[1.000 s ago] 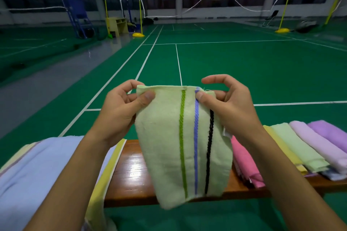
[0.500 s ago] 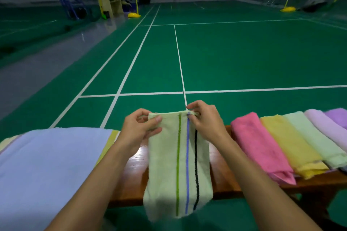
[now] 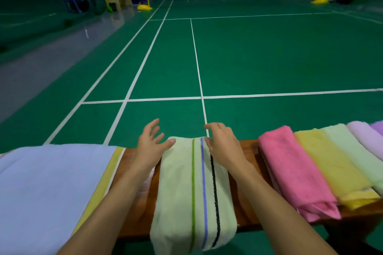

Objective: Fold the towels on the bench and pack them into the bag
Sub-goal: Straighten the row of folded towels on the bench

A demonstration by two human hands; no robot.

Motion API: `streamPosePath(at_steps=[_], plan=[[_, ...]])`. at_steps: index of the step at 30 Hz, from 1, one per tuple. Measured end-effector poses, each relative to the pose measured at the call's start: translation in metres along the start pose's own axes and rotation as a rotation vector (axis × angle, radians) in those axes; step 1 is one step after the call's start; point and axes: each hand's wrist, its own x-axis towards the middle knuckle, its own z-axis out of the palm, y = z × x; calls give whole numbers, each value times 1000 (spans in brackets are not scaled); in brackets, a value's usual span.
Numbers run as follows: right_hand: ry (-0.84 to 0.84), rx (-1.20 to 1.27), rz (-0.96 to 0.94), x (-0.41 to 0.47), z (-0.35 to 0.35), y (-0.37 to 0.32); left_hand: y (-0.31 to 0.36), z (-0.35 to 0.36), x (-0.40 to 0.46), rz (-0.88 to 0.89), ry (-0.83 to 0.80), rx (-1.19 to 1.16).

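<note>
Two hands sit at the far end of the striped towel [image 3: 192, 188], lying folded across the wooden tabletop [image 3: 246, 209] at center frame. Left hand [image 3: 149, 147] has fingers spread, thumb touching the edge; right hand [image 3: 222, 144] rests loosely on top, probably flattening it. Pink towel [image 3: 294, 170] lies just right. No bag visible.

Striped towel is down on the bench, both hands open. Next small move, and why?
Probably fold the striped towel once more: it lies long across the bench, its near end overhanging. The left hand and right hand sit open at its far end, placed to grip there and pull toward the near end.
</note>
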Motion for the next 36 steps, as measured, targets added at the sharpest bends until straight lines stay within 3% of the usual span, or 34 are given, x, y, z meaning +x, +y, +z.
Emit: streamPosePath(at_steps=[12,17,25,32,36], plan=[[-122,236,-166,-111,-24,4,12,-44,-96,168,-311,357],[-309,99,-277,-158,-19,13,-10,-57,-128,194,-514,653],[-321,-12,-306,-141,-7,23,-12,-44,-117,305,-580,1030],[-273,-35,-306,-114,-4,31,-22,-38,-90,346,-527,999],[-240,-69,-315,-108,-5,32,-22,-36,-82,284,-523,778]])
